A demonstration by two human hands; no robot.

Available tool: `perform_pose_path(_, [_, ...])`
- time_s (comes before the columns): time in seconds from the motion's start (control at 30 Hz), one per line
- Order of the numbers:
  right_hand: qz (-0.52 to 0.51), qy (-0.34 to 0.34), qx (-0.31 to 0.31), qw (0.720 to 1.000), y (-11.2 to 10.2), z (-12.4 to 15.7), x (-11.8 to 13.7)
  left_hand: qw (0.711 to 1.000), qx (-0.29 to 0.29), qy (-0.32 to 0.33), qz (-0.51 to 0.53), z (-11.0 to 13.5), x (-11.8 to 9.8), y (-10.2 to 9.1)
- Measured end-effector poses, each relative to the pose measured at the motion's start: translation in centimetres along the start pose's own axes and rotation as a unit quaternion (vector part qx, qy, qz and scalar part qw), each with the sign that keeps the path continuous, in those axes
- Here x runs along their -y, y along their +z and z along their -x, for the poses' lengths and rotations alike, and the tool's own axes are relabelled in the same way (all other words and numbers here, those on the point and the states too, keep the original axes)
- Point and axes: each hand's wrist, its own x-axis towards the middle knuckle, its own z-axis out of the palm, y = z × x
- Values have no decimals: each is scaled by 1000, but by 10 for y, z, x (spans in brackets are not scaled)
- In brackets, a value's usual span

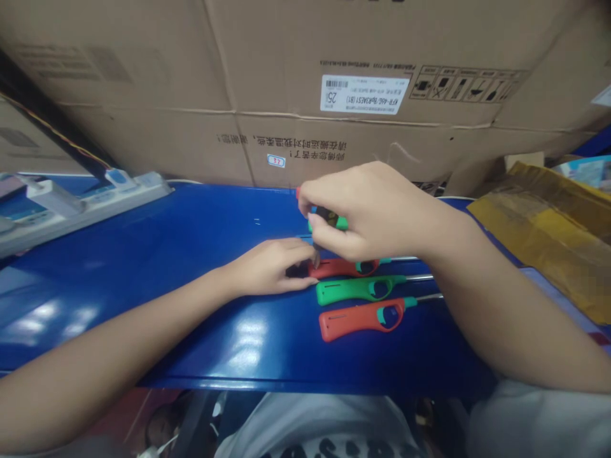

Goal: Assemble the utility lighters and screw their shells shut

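Several long-necked lighters lie side by side on a blue table, their metal necks pointing right. My left hand has its thumb and fingers around the rear end of a red lighter. Nearer to me are a green lighter and an orange-red lighter. My right hand is above the far end of the row, fingers curled and closed. A black part with a yellowish mark and a red tip show at its fingers; the rest is hidden. Bits of green and blue lighters peek out beneath it.
A large cardboard box stands along the back of the blue table. On the left lies a white power strip with plugs and cables. Yellow-brown packaging sits at the right, close to my right forearm.
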Motion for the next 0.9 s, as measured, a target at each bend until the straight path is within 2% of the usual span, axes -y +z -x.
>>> perform_pose_path(0.27, [-24,-5,26,999,0,0,-2,1000,-5,-8,5,1,0,1])
perform_pose_path(0.6, [-11,7,17,1000,-3,0,1,1000,-7,-8,17,1,1,1])
perform_pose_path(0.9, [-27,-19,18,999,-2,1,0,1000,-2,-19,22,1,1,1])
